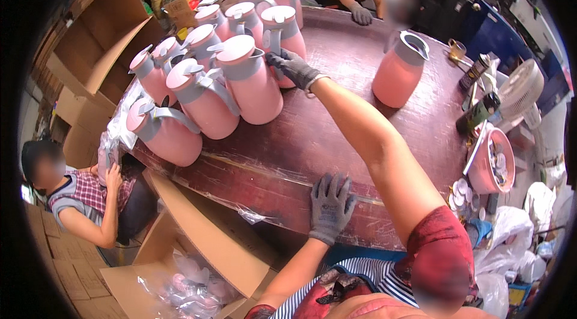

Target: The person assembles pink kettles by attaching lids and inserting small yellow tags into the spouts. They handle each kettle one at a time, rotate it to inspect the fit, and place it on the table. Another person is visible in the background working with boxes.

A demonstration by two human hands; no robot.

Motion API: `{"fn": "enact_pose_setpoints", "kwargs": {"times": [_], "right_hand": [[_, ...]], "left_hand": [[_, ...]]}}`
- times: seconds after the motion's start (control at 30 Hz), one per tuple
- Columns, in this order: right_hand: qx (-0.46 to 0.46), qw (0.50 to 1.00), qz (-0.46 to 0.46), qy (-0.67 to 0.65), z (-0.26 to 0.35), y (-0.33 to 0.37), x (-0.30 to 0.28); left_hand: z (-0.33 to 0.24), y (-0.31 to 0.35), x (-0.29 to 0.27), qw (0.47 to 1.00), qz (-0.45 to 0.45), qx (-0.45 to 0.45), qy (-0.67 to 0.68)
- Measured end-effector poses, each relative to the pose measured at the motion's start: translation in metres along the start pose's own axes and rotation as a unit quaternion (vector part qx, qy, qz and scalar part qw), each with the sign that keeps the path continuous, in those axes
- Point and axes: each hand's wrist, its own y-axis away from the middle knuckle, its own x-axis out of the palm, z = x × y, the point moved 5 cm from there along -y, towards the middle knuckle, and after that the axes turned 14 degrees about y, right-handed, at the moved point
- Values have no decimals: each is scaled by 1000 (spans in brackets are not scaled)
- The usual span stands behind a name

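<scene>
My left hand [332, 208], in a grey work glove, lies flat with fingers spread on the near edge of the dark red table [288, 157]. My right arm stretches across to the group of jugs. There my gloved right hand [294, 69] is closed around the grey handle of a pink jug [291, 42] with a pink lid. Just left of it stands another pink jug [252, 88], upright and lidded. Several more pink jugs with grey collars and handles crowd the table's left side. Apart on the right stands a pink jug [399, 72] with an open top and no lid.
An open cardboard box [210, 235] with plastic-wrapped pink items stands below the table. A seated person [90, 199] handles a wrapped item at left; another person's gloved hand [361, 15] rests at the far edge. Spray cans [475, 72], a fan [522, 88] and a pink bucket [481, 169] line the right.
</scene>
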Motion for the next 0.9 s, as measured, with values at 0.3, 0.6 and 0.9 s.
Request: {"fn": "enact_pose_setpoints", "kwargs": {"times": [0.3, 0.6, 0.9], "right_hand": [[-108, 540, -376, 745, 101, 132, -134], [-14, 817, -341, 465, 83, 315, -256], [-99, 880, -127, 446, 215, 580, -73]], "left_hand": [[9, 13, -1, 999, -45, -6, -25], [7, -3, 4, 997, -67, 36, 12], [-117, 42, -44, 832, 47, 96, 545]]}}
